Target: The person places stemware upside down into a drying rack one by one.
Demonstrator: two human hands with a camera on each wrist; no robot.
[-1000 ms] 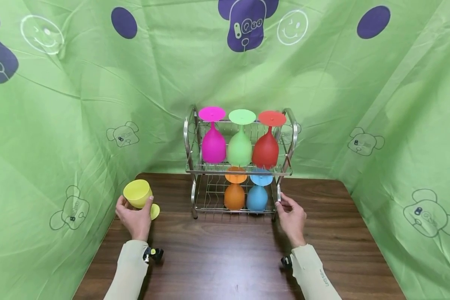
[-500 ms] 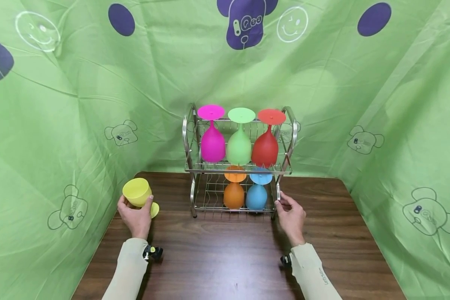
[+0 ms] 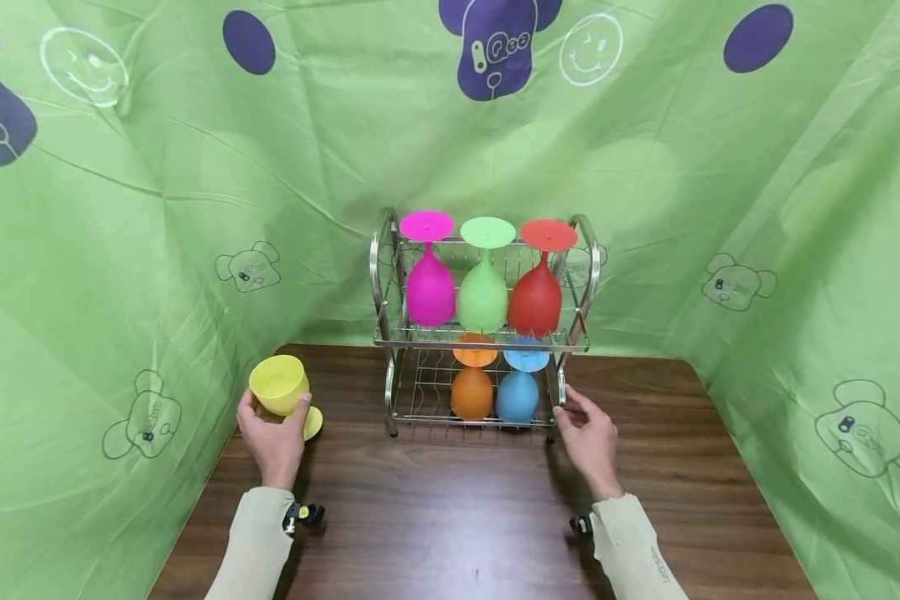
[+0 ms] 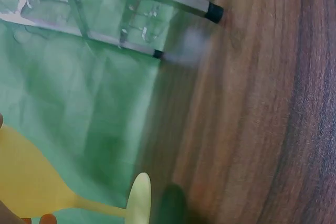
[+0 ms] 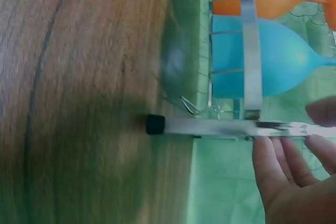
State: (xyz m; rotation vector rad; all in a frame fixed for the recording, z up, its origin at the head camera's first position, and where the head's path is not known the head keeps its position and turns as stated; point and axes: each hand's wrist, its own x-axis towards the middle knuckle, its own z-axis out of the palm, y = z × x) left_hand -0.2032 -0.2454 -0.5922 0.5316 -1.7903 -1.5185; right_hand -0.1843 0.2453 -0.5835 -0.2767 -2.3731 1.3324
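My left hand (image 3: 276, 442) grips a yellow plastic goblet (image 3: 279, 387) round its bowl, thumb on the right side. The goblet's mouth faces up. In the left wrist view its foot (image 4: 138, 200) stands a little apart from its dark shadow on the wood. At the right, my right hand (image 3: 591, 437) pinches the front right leg of a two-tier metal dish rack (image 3: 480, 344), fingers on its outer side. Upside down on the upper tier are a magenta goblet (image 3: 431, 290), a light green goblet (image 3: 483, 296) and a red goblet (image 3: 536, 300). Below them stand an orange goblet (image 3: 472, 394) and a blue goblet (image 3: 518, 397), also inverted.
The rack stands at the back of a dark wooden table (image 3: 450, 517). Bare wires show on the lower tier's left part (image 3: 426, 398). A green printed cloth (image 3: 330, 167) hangs close behind the table and along both sides.
Both hands keep their holds on the yellow goblet and the rack. The whole head view has shifted slightly; little else differs.
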